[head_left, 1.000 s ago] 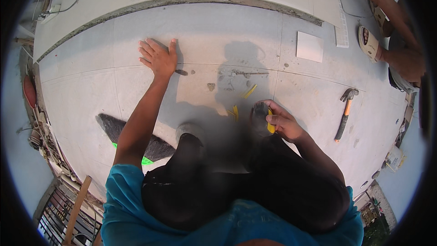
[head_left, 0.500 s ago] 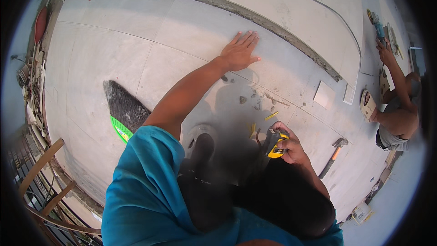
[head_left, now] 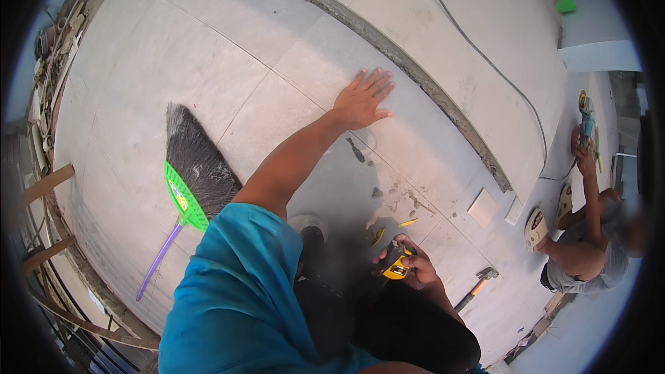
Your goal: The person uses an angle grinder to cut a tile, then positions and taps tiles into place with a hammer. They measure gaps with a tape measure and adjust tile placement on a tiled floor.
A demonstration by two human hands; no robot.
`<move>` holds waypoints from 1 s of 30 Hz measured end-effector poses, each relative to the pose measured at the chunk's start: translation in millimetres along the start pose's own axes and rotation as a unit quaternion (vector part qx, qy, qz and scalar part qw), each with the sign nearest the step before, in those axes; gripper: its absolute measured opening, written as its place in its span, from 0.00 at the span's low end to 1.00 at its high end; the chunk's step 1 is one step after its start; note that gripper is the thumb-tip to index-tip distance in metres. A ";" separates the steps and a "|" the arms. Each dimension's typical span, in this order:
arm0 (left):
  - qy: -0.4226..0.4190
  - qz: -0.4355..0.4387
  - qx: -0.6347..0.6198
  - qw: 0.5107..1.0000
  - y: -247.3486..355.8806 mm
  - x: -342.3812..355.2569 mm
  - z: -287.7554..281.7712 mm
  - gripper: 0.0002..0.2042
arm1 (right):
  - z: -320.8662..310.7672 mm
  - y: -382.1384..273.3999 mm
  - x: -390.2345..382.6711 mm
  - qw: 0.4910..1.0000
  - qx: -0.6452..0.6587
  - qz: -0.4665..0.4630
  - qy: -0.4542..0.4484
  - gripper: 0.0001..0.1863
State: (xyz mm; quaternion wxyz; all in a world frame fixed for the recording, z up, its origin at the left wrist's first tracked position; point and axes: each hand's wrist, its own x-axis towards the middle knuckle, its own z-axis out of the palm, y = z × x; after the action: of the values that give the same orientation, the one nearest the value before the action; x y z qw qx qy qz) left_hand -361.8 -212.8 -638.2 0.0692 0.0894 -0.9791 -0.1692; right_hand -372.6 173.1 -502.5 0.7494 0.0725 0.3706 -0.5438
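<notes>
My left hand (head_left: 361, 100) lies flat on the pale tiled floor (head_left: 228, 62), fingers spread, close to the rough edge of a raised slab. Down by my knee, my right hand (head_left: 418, 269) is closed around a yellow and black tape measure (head_left: 397, 266). A thin yellow piece (head_left: 409, 222) and another yellow piece (head_left: 378, 237) lie on the floor just beyond it. Grey crumbs of mortar (head_left: 377, 192) are scattered between my two hands. To the right of my right hand rests a hammer (head_left: 476, 289) with an orange and black handle.
A broom (head_left: 197, 166) with black bristles and a purple handle lies left of my arm. The raised slab (head_left: 443, 55) carries a cable (head_left: 478, 43). At right, another person (head_left: 589, 235) crouches, holding an angle grinder (head_left: 587, 121). A small tile piece (head_left: 483, 208) lies nearby.
The view has turned, and more of the broom, with its purple handle, now shows. My left hand stays flat on the floor. The tape measure remains in my right hand.
</notes>
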 end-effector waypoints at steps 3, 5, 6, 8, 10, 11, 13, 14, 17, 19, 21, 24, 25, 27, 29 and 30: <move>0.088 -0.359 0.064 0.927 -25.8 -4.2 -15.3 0.39 | 1.2 2.3 2.6 0.997 0.063 0.035 -0.028 0.25; 0.026 -0.429 0.099 0.898 -27.6 2.7 -40.1 0.39 | -1.7 0.1 -5.6 0.998 0.058 0.020 -0.003 0.26; 0.062 -0.361 0.088 0.926 -9.9 3.3 -48.9 0.36 | -9.5 1.7 -12.6 0.999 0.052 0.009 0.002 0.26; 0.090 -0.228 -0.031 0.969 19.2 -7.9 -61.5 0.29 | -14.3 -3.6 -9.0 1.000 0.021 0.002 -0.002 0.27; 0.049 -0.115 -0.218 0.968 55.0 -16.9 -68.6 0.22 | -12.8 -10.0 -3.1 1.000 -0.023 0.019 0.001 0.26; 0.032 -0.074 -0.314 0.946 84.6 -20.4 -63.5 0.21 | -10.3 -17.7 -7.8 0.995 -0.094 0.018 0.007 0.22; -0.040 0.007 -0.364 0.931 113.4 -40.0 -44.6 0.17 | -7.8 -17.1 3.6 0.973 -0.231 -0.023 0.017 0.21; -0.082 0.008 -0.373 0.924 127.2 -43.5 -42.9 0.15 | -4.3 -18.4 5.2 0.953 -0.299 -0.037 0.032 0.20; -0.177 0.009 -0.386 0.905 151.2 -66.3 -45.7 0.17 | 12.1 -25.4 5.2 0.942 -0.304 -0.101 0.102 0.22; -0.252 0.007 -0.328 0.910 166.8 -74.0 -56.1 0.19 | 8.5 -22.3 1.6 0.926 -0.320 -0.138 0.143 0.25; -0.291 -0.014 -0.327 0.899 175.4 -79.6 -66.7 0.22 | 4.0 -23.6 -2.2 0.920 -0.319 -0.159 0.160 0.29; -0.288 -0.056 -0.427 0.855 180.4 -92.2 -65.1 0.25 | 13.1 -27.8 3.1 0.907 -0.357 -0.154 0.162 0.35; -0.275 -0.049 -0.467 0.839 179.0 -98.7 -51.5 0.25 | 16.2 -29.8 5.2 0.896 -0.384 -0.147 0.170 0.37; -0.279 -0.047 -0.507 0.815 175.5 -105.4 -44.8 0.26 | 22.3 -27.2 8.7 0.871 -0.441 -0.131 0.169 0.41; -0.313 -0.053 -0.513 0.798 174.0 -105.1 -43.9 0.26 | 29.7 -23.9 8.4 0.882 -0.423 -0.105 0.181 0.43; -0.331 -0.040 -0.510 0.793 172.8 -102.4 -40.0 0.26 | 30.7 -22.3 7.9 0.885 -0.418 -0.090 0.185 0.44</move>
State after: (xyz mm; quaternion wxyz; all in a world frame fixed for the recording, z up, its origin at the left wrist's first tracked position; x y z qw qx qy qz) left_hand -281.7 -45.1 -552.3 -0.2305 0.0189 -0.7095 -0.6657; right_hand -376.3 142.6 -479.0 0.5761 -0.1812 0.7005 -0.3802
